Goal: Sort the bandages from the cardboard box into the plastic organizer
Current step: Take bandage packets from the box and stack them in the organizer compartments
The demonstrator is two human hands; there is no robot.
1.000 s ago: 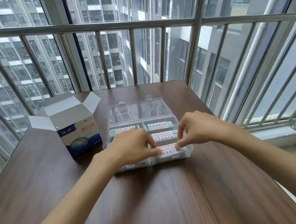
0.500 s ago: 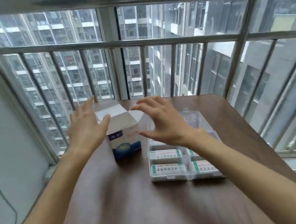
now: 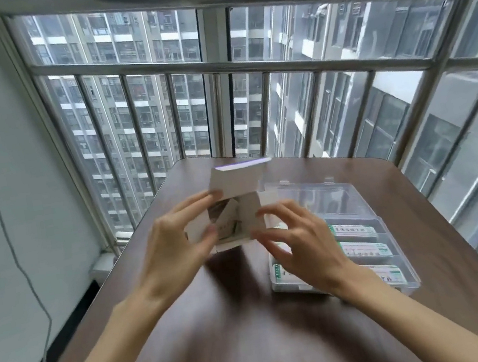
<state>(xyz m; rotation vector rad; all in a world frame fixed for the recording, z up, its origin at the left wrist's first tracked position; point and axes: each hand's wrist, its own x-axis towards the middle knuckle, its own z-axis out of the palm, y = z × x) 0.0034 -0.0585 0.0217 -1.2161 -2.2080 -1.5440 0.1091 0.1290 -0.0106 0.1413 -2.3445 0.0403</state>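
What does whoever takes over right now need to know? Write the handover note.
Left hand: holds the cardboard box, tipped up, flaps open.
Right hand: fingers spread at the box's right side, nothing gripped.
Plastic organizer: right of the box, lid open, several bandages already in its compartments.
Left: more seem to remain in the box; move them over.

Bare bench open below both grips; organizer blocking beneath the right grip, railing beyond.
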